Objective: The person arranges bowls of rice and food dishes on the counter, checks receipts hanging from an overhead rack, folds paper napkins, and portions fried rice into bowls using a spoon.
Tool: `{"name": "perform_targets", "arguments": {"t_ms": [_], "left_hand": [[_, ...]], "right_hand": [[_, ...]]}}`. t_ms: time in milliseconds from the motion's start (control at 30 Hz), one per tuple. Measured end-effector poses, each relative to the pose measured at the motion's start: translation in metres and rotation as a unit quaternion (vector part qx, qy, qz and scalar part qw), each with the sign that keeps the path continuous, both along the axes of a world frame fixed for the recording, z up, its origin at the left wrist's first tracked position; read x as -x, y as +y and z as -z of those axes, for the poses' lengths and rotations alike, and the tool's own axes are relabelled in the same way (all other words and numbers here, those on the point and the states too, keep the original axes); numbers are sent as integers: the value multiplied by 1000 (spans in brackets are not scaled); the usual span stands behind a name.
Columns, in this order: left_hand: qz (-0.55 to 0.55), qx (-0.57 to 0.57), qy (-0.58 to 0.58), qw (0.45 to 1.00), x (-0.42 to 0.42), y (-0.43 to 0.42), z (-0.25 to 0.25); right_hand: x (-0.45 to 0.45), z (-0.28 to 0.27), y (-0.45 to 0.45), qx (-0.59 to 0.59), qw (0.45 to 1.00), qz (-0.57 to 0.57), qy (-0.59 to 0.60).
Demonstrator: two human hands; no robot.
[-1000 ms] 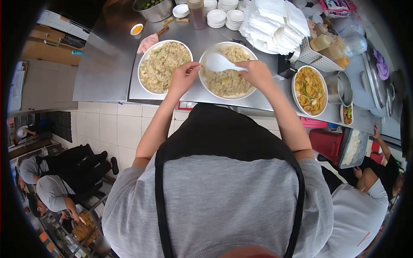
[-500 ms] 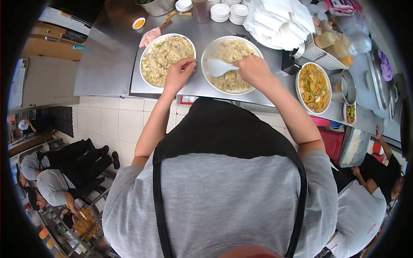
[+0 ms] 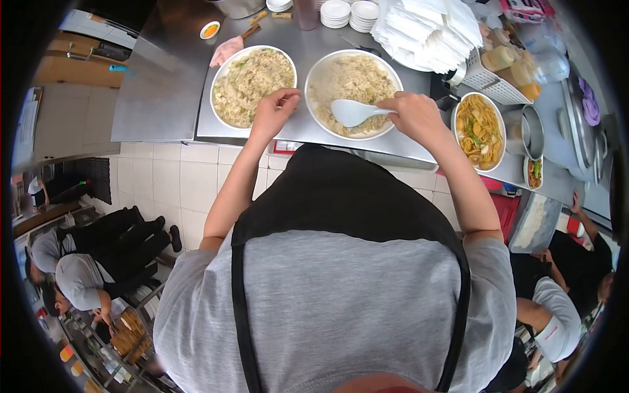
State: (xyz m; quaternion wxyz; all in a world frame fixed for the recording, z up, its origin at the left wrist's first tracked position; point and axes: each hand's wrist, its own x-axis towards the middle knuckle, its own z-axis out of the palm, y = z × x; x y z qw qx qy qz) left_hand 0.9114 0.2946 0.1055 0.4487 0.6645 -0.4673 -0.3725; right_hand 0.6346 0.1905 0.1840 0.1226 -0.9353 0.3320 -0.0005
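Note:
My right hand (image 3: 417,116) grips the handle of a white spoon (image 3: 354,113), whose bowl lies over the near part of the rice in the right white bowl (image 3: 354,78). A second white bowl of rice (image 3: 254,82) stands to its left. My left hand (image 3: 275,112) is beside that bowl's right rim, its fingers curled with thumb and fingertips near each other; whether they hold anything is too small to tell.
Noodles fill a bowl (image 3: 479,131) at the right, near a metal pot (image 3: 532,131). Behind are white paper sheets (image 3: 429,29), small plates (image 3: 335,13), a pink cloth (image 3: 227,51) and a bottle basket (image 3: 501,82). Co-workers (image 3: 85,278) stand at both sides.
My right hand has moved right and toward me with the spoon, from the middle of the right bowl to its near right side. My left hand has stayed nearly in place. A co-worker at right has shifted.

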Motion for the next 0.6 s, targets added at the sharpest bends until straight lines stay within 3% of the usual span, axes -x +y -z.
{"name": "perform_targets", "arguments": {"t_ms": [67,300,400,467,600], "left_hand": [[-6,5,8,1000,-3,2,0],[-71,4,52,996,-34,32,-7],[-135,12,75,988,-67,54,-10],[-197,4,91,976,-84,68,-12],[-250,9,91,964,-107,82,-5]], "right_hand": [[-2,-3,5,5,999,-19,-29],[6,-15,-5,-7,999,-7,36],[21,-22,-26,-83,995,4,-52],[20,-26,-39,-189,970,107,-112],[-14,-9,-37,-219,951,73,-206]]}}
